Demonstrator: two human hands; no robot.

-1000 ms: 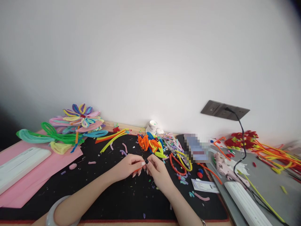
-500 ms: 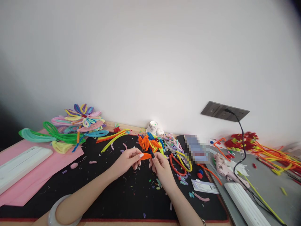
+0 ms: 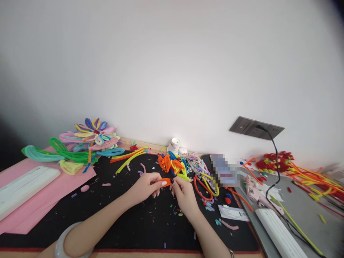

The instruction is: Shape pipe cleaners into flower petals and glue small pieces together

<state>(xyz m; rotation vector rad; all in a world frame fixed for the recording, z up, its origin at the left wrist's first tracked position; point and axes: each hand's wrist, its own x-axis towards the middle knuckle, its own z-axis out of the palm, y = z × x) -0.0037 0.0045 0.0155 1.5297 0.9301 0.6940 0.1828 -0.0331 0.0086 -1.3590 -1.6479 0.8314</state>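
Between my two hands is an orange loop [image 3: 166, 181] of fuzzy stem, held just above the black mat [image 3: 129, 229]. My left hand [image 3: 147, 186] pinches its left end with thumb and fingers. At the other end, the fingertips of my right hand [image 3: 182, 191] are pressed together on the loop's tip. Just behind the hands lie more bent loops, orange [image 3: 164, 163], yellow and blue.
Multicoloured flower [image 3: 96, 132], green loops [image 3: 71, 154] and pink sheets [image 3: 67, 186] at left. White cup [image 3: 175, 144] by the wall. Stem scraps, a blurred phone [image 3: 225, 170], pink glue gun [image 3: 255, 191] and white power strip [image 3: 279, 233] at right, with a black cord.
The orange loop and both hands have moved slightly down and left. My right fingertips have closed in on its right end, and the dark blue piece seen there before no longer shows.
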